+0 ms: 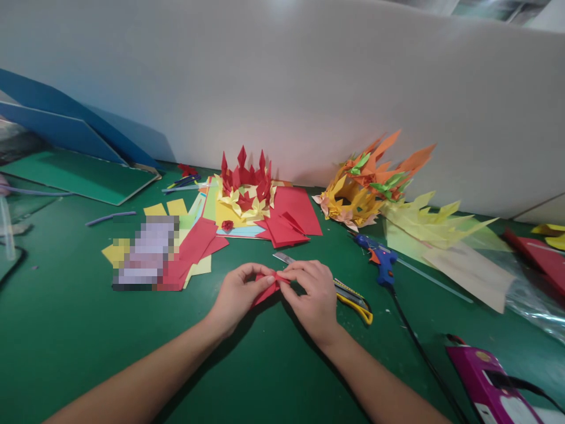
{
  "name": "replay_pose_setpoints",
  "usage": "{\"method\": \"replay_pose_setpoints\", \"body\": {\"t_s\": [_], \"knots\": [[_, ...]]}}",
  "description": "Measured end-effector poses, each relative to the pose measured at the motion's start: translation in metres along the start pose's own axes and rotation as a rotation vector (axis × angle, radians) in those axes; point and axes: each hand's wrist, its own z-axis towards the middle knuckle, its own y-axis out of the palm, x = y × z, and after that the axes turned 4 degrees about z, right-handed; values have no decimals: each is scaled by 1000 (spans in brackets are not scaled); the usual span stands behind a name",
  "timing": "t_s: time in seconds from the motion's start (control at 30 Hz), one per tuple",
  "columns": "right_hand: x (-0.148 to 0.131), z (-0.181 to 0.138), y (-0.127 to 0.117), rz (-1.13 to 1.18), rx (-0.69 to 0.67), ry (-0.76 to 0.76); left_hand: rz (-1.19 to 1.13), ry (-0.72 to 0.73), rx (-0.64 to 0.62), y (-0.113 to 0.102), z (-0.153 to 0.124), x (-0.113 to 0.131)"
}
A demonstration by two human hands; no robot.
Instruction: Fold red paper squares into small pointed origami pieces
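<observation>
"So, which step are those hands doing?"

"Folding, I'm judging: the left hand [238, 294] and right hand [314, 294] are pinching one small red paper [266, 294] between them, fingertips clamping it from both sides, over the green table [88, 330], with the yellow cutter [355, 303] lying near the right hand"

"And what is the next move calling for?"

"Probably steady left fingers while the right ones are pressing a crease"

"Are any containers holding things?"

"Clear plastic [534, 303] is lying far right, but I'm not making out whether it's a bag holding anything"
</observation>
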Motion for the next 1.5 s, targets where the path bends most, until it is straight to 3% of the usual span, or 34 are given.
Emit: {"method": "replay_pose_setpoints", "body": {"t_s": [0.23, 0.7, 1.5], "knots": [[-1, 2, -2, -87, -15, -33, -52, -144, -47, 0, -1, 5], [0, 4, -8, -147, -162, -201, -124, -241, -104, -3, 1, 6], [0, 4, -7, -136, -344, -289, -137, -255, -167, -14, 10, 6]]}}
